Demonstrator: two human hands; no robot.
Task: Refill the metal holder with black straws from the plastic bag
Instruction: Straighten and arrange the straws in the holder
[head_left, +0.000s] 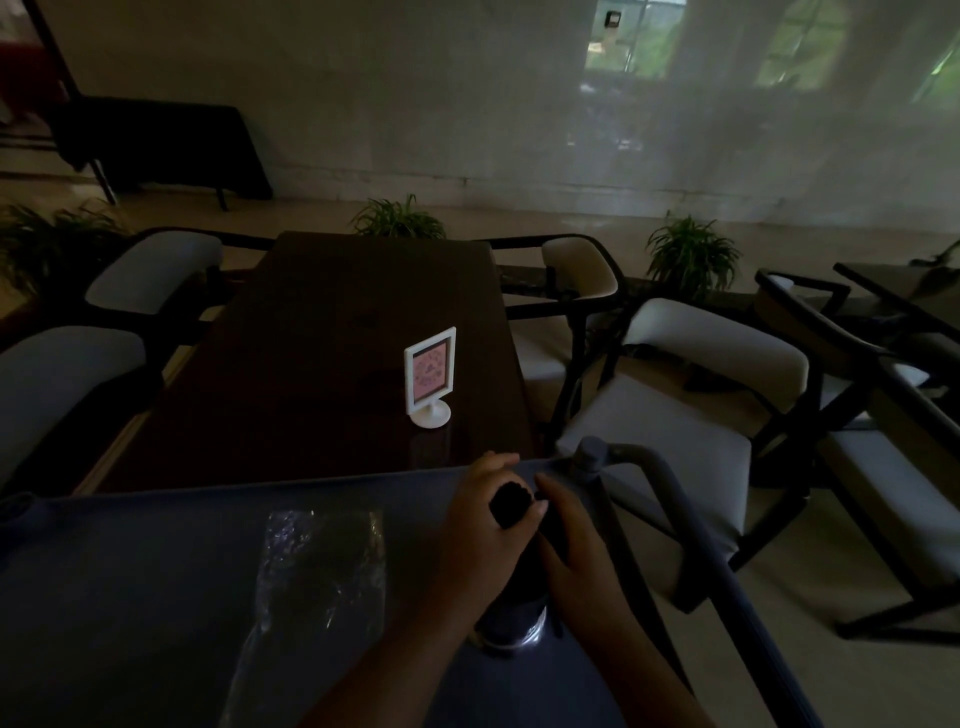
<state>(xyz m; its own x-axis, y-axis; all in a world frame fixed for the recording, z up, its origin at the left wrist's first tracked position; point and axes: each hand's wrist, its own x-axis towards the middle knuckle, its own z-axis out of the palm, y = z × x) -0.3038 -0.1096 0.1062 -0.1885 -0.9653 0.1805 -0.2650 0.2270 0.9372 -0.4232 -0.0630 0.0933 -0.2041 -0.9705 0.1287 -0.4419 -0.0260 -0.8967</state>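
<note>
Left hand (475, 525) and right hand (574, 545) both curl round the black straws (511, 503), which stand bunched in the metal holder (511, 621) on the cart top (130, 571); the plastic bag (322, 561) lies just left. Risk: the holder looks narrow and sits near the cart's right side, so an uneven release could tip it or splay the straws.

The hands, left (475, 519) and right (579, 553), grip black straws (511, 501) in metal holder (514, 621).

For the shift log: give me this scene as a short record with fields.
surface: grey cart top
left hand: grips the black straws near their tips
right hand: grips the same bundle
metal holder: upright on the cart, straws standing in it
plastic bag: lying flat, left of the holder
beyond: dark table with white sign stand
</note>
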